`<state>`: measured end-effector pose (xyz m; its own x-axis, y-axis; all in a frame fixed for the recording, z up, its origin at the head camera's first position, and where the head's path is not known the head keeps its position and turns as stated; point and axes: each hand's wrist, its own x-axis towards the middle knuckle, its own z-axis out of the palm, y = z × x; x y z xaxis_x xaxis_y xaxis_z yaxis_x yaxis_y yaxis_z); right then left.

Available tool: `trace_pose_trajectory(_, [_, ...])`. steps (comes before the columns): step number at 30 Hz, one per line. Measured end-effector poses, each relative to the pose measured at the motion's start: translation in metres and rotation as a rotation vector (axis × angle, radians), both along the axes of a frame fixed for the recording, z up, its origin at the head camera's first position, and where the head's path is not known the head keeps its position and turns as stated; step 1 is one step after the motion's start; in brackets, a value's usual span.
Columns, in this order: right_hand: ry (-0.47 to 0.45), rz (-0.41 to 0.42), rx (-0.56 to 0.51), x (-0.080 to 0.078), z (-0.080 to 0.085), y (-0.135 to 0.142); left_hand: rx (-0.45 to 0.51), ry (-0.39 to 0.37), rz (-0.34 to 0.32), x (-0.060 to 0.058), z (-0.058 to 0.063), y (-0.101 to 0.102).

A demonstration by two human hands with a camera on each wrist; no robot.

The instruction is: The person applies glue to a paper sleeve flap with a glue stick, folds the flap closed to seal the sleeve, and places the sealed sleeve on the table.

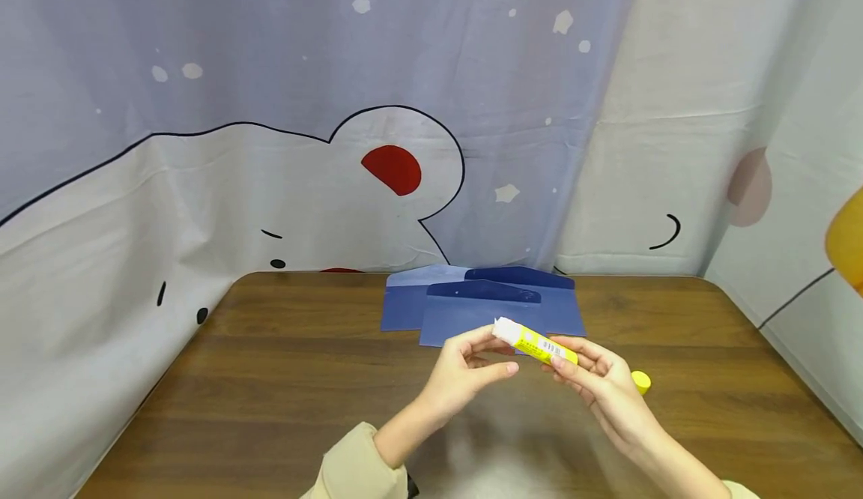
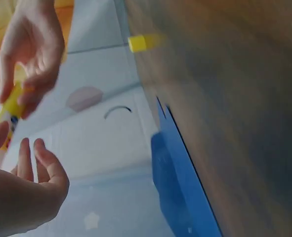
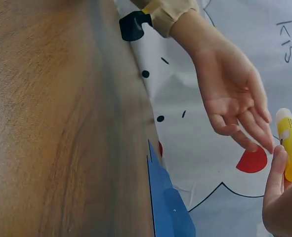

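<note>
My right hand (image 1: 610, 390) holds a yellow glue stick (image 1: 539, 344) between thumb and fingers, its uncapped white end tilted up and to the left. Close to that white end is my left hand (image 1: 458, 372), fingers loosely bent and holding nothing. In the right wrist view a gap shows between the left hand (image 3: 234, 89) and the glue stick (image 3: 287, 136). The stick's yellow cap (image 1: 641, 381) stands on the table just beyond my right hand. Behind both hands lie several blue envelopes (image 1: 465, 318) with their flaps raised, partly overlapping.
The brown wooden table (image 1: 303, 379) reaches back to a printed curtain (image 1: 270, 184) with a white bear drawing. A second stretch of curtain (image 1: 802, 319) hangs along the right edge.
</note>
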<state>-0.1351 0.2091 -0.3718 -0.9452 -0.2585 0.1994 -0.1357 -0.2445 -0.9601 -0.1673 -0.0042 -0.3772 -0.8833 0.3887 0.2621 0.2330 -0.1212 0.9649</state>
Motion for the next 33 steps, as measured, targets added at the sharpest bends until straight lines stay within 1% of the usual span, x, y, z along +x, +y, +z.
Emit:
trace_pose_trajectory(2, [0.000, 0.010, -0.015, -0.002, 0.000, 0.002, -0.037, 0.011, -0.007, -0.009, 0.001, -0.005])
trace_pose_trajectory(5, [0.007, 0.011, 0.003, -0.003, 0.003, 0.005, -0.097, 0.037, -0.007, -0.026, 0.003, -0.016])
trace_pose_trajectory(9, [0.027, -0.010, 0.043, -0.003, 0.007, 0.008, -0.237, 0.080, 0.015, -0.048, 0.007, -0.029])
trace_pose_trajectory(11, [0.040, -0.012, 0.047, -0.003, 0.008, 0.009, -0.310, 0.104, 0.053, -0.060, 0.009, -0.034])
trace_pose_trajectory(16, [0.070, 0.014, 0.041, -0.005, 0.007, 0.012, -0.461, 0.168, 0.192, -0.091, 0.010, -0.044])
trace_pose_trajectory(19, [0.080, 0.027, 0.042, -0.005, 0.006, 0.014, -0.518, 0.163, 0.231, -0.112, 0.006, -0.053])
trace_pose_trajectory(21, [0.084, 0.032, 0.044, -0.005, 0.005, 0.015, -0.539, 0.147, 0.232, -0.125, 0.002, -0.058])
trace_pose_trajectory(22, [0.086, 0.035, 0.045, -0.005, 0.005, 0.015, -0.542, 0.127, 0.226, -0.131, 0.001, -0.061])
trace_pose_trajectory(24, [0.096, 0.049, 0.042, -0.005, 0.004, 0.016, -0.557, 0.116, 0.221, -0.143, -0.004, -0.065])
trace_pose_trajectory(26, [0.113, 0.073, 0.046, -0.005, 0.004, 0.016, -0.579, 0.111, 0.221, -0.153, -0.008, -0.069])
trace_pose_trajectory(28, [0.138, 0.114, 0.052, -0.006, 0.003, 0.017, -0.607, 0.114, 0.223, -0.162, -0.014, -0.073])
trace_pose_trajectory(30, [0.162, 0.158, 0.064, -0.006, 0.002, 0.019, -0.647, 0.126, 0.226, -0.169, -0.020, -0.076])
trace_pose_trajectory(33, [0.208, 0.206, 0.097, -0.005, 0.000, 0.020, -0.709, 0.142, 0.243, -0.177, -0.030, -0.081])
